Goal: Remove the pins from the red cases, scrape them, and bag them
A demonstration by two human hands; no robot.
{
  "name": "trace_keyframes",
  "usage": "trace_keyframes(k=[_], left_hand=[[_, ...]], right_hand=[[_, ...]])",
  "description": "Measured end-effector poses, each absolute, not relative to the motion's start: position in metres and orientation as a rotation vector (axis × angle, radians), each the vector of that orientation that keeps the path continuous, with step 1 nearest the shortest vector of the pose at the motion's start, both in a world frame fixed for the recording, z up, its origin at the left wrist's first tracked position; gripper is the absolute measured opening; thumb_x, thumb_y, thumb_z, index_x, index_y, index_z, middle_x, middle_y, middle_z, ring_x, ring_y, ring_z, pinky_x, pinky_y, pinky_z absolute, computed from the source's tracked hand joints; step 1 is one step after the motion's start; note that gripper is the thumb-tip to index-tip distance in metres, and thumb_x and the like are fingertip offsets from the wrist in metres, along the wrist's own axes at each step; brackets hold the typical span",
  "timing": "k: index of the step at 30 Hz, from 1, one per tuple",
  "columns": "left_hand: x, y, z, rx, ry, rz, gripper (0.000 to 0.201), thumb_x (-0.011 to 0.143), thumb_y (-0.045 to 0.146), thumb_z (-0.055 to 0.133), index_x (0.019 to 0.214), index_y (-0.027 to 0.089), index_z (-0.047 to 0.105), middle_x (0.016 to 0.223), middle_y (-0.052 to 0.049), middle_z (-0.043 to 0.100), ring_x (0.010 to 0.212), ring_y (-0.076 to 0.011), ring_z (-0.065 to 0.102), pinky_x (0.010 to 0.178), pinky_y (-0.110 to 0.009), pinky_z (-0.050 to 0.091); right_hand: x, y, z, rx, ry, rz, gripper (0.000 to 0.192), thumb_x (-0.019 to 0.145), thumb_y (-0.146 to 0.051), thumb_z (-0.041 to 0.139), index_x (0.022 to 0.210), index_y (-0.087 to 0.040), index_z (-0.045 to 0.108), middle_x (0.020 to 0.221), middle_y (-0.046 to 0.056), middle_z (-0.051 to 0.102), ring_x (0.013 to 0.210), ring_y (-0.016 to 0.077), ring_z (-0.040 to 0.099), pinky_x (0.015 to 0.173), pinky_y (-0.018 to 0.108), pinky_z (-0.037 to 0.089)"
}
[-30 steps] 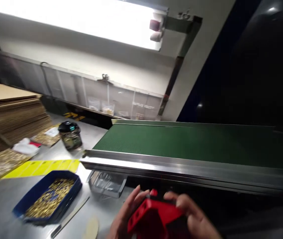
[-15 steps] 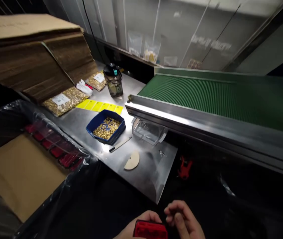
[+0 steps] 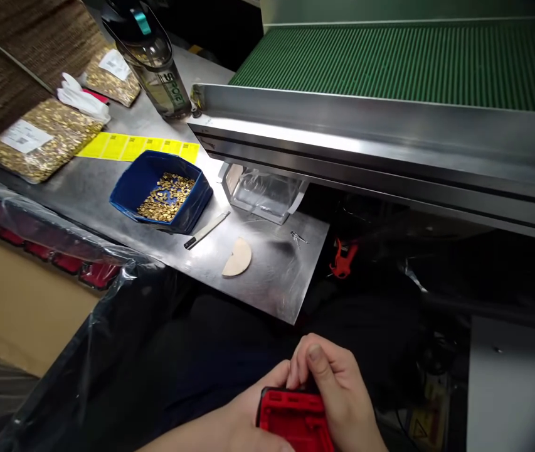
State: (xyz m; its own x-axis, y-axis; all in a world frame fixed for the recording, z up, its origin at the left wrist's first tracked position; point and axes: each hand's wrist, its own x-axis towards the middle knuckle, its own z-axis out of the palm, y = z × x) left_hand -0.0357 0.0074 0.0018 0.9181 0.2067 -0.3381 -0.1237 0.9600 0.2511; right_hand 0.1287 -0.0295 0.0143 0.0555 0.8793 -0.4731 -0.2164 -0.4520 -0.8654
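Fingers [image 3: 275, 375] of the left hand [image 3: 251, 420] are closing around the red case [image 3: 295, 422] in the head view, its thumb lying along the bottom edge of the picture. The right hand [image 3: 340, 392] is pressing in from the other side, fingers curling over the case's top edge; whether they're pinching something small, I can't tell. Both hands are meeting over the lap, off the table [image 3: 274, 289], and the open side is facing up, presumably so the inside is staying in plain sight while the left hand is steadying it.

Up on the metal, the blue bin [image 3: 138, 174] is holding brass bits [image 3: 168, 198] near the front edge, likely for an easy reach. A pen-like tool [image 3: 207, 230] and a pale half-disc [image 3: 238, 257] are lying loose just beside it, and a clear tray [image 3: 264, 215] is tucking in under the belt [image 3: 403, 59], probably to save room.

And the case itself: it's showing bright red, hollow, boxy, with a dark rim running along its left and top, slots lining up across the top and ridges standing inside. Its lower end is dropping out of the picture.
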Motion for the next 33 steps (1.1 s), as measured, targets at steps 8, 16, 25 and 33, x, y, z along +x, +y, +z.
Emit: trace_keyframes(k=[8,16,25,33], left_hand=[[-0.030,0.007,-0.002,0.205,0.361,0.124,0.074,0.072,0.046,0.092,0.125,0.020,0.048,0.119,-0.009,0.062,0.113,-0.0279,0.063,0.098,-0.039,0.044],[-0.033,0.003,-0.008,0.221,0.359,0.114,0.066,0.072,0.044,0.092,0.116,0.020,0.049,0.110,-0.005,0.062,0.096,-0.0183,0.062,0.083,-0.028,0.044],[-0.034,0.002,-0.006,0.198,0.369,0.096,0.068,0.072,0.044,0.092,0.119,0.021,0.048,0.114,-0.006,0.059,0.104,-0.0223,0.061,0.091,-0.033,0.044],[-0.036,0.002,-0.008,0.245,0.409,0.076,0.072,0.072,0.047,0.091,0.124,0.022,0.048,0.112,-0.005,0.059,0.100,-0.0212,0.059,0.086,-0.031,0.044]], right_hand=[[0.127,-0.036,0.011,-1.530,-0.606,1.428,0.050,0.105,-0.051,0.047,0.067,-0.020,0.054,0.064,0.000,0.053,0.060,0.0137,0.049,0.060,0.026,0.041],[0.129,-0.045,0.008,-1.584,-0.642,1.339,0.049,0.105,-0.048,0.048,0.065,-0.020,0.052,0.061,-0.001,0.053,0.057,0.0133,0.050,0.060,0.027,0.041],[0.127,-0.048,0.008,-1.538,-0.601,1.378,0.049,0.104,-0.050,0.049,0.066,-0.020,0.058,0.063,0.001,0.059,0.061,0.0151,0.055,0.063,0.027,0.046],[0.126,-0.050,0.007,-1.584,-0.606,1.339,0.049,0.104,-0.050,0.047,0.067,-0.020,0.057,0.066,0.002,0.058,0.063,0.0155,0.054,0.062,0.027,0.045]])
